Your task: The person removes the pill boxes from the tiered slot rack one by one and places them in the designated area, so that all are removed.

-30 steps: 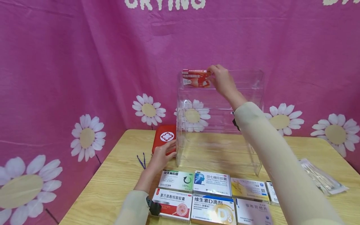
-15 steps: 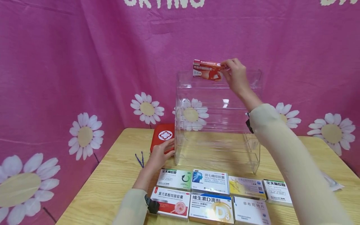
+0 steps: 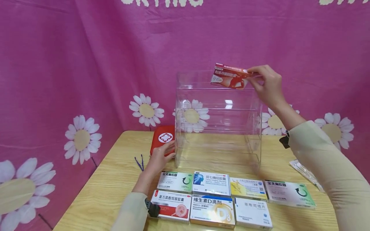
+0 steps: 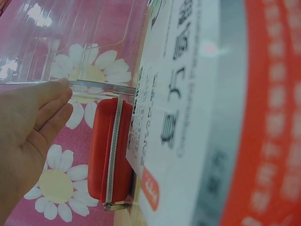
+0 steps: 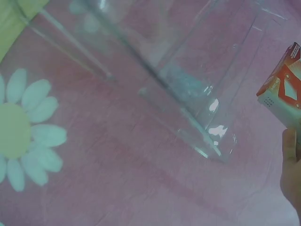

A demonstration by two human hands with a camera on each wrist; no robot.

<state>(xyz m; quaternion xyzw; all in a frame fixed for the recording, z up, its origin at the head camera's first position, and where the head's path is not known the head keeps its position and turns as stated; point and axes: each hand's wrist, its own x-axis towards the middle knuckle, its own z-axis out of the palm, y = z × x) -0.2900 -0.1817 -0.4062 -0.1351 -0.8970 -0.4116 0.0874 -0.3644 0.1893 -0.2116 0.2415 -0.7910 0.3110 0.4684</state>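
My right hand pinches the right end of a red medicine box, held tilted in front of the top tier of a clear acrylic display rack. In the right wrist view the same medicine box shows at the right edge, with part of the hand below it. Fingers straight, my left hand rests against the rack's left side, as the left wrist view also shows with the hand beside the clear panel.
Several medicine boxes lie in two rows before the rack, among them a vitamin D box and a green-white box. A red first-aid case and blue tweezers lie left; a cotton swab packet lies right.
The red medicine box has come up out of the top tier and moved right with my right hand, tilting. My left hand has stayed at the rack's left side. The view has shifted slightly.
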